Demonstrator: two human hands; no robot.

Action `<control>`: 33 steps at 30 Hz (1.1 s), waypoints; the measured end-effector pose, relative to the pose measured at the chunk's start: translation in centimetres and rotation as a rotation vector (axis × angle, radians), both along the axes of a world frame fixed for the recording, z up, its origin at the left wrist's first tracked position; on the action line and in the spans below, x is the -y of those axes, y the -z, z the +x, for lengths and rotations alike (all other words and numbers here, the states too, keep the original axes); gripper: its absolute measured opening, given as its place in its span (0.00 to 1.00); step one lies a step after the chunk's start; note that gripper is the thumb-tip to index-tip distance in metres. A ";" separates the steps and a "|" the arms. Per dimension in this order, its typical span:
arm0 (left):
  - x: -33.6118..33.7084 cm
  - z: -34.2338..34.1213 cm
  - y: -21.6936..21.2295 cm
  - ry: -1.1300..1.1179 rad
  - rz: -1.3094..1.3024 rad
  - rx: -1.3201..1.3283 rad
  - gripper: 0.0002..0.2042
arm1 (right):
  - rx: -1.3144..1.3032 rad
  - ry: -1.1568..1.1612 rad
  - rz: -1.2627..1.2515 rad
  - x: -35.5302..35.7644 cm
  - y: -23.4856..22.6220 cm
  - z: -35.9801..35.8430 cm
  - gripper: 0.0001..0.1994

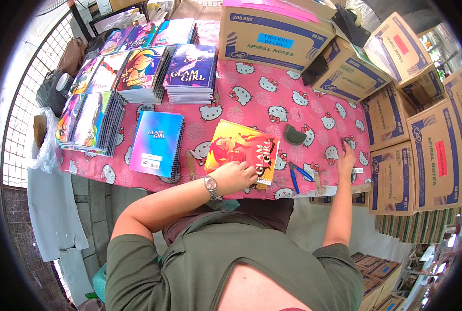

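Observation:
A yellow, orange and red notebook (241, 142) lies slightly turned near the table's front edge. My left hand (236, 175), with a watch on its wrist, rests across its lower part, fingers laid out over the cover. A white toothed edge shows at the notebook's lower right corner. Farther right, my right hand (346, 158) reaches to the table's right side. Its fingers close around something small and dark that I cannot make out. Blue-handled pliers (297, 176) and a dark green rounded piece (295, 135) lie between the notebook and my right hand.
A blue-purple spiral notebook stack (157, 142) stands left of my left hand. Several taller notebook stacks (190, 70) fill the back left of the pink patterned table (257, 106). Cardboard boxes (275, 39) line the back, and more boxes (433, 155) are piled along the right.

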State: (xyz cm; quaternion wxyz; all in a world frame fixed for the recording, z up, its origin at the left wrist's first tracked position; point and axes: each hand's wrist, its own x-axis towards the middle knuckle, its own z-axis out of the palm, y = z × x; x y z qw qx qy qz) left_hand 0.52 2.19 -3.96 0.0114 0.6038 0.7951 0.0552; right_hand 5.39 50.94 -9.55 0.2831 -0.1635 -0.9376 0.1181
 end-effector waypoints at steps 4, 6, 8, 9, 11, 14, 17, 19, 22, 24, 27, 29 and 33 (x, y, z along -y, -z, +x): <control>1.1 -0.7 -1.8 0.032 -0.162 0.113 0.12 | 0.145 -0.170 -0.542 12.2 -7.1 0.0 0.16; 0.6 -1.2 -4.5 -0.005 -0.226 0.139 0.12 | 0.098 -0.206 -0.749 16.4 -6.9 1.4 0.15; 0.9 -1.2 -8.1 -0.075 -0.162 0.141 0.12 | 0.010 -0.337 -0.877 19.7 -6.5 2.8 0.18; 0.9 -1.3 -9.3 -0.137 -0.090 0.091 0.13 | -0.044 -0.302 -0.998 21.6 -6.3 3.3 0.19; 0.1 -1.7 -10.6 -0.263 0.058 -0.008 0.14 | -0.152 -0.228 -1.233 25.4 -6.4 4.2 0.21; -2.6 -3.0 -8.5 -0.355 0.303 -0.127 0.14 | -0.183 -0.343 -1.274 31.1 -7.7 4.3 0.30; -4.6 -3.3 -5.5 -0.331 0.551 -0.158 0.13 | -0.098 -0.486 -1.308 33.3 -7.9 3.8 0.35; -4.6 -3.6 -5.4 -0.308 0.643 -0.077 0.11 | -0.059 -0.461 -1.315 31.2 -7.5 3.6 0.35; -3.4 -4.2 -5.6 -0.268 0.639 0.046 0.10 | -0.057 -0.392 -1.224 28.1 -9.8 3.1 0.23; -3.1 -4.3 -6.3 -0.273 0.573 0.096 0.10 | -0.058 -0.543 -0.946 25.8 -9.1 2.1 0.17; -2.9 -4.9 -6.7 -0.281 0.503 0.141 0.10 | -0.013 -0.592 -0.671 25.5 -11.9 1.0 0.11; -2.8 -5.0 -7.1 -0.276 0.475 0.171 0.10 | -0.036 -0.580 -0.557 25.5 -12.7 0.6 0.11; -3.0 -5.2 -7.1 -0.272 0.483 0.173 0.12 | -0.065 -0.568 -0.543 26.1 -13.2 0.3 0.11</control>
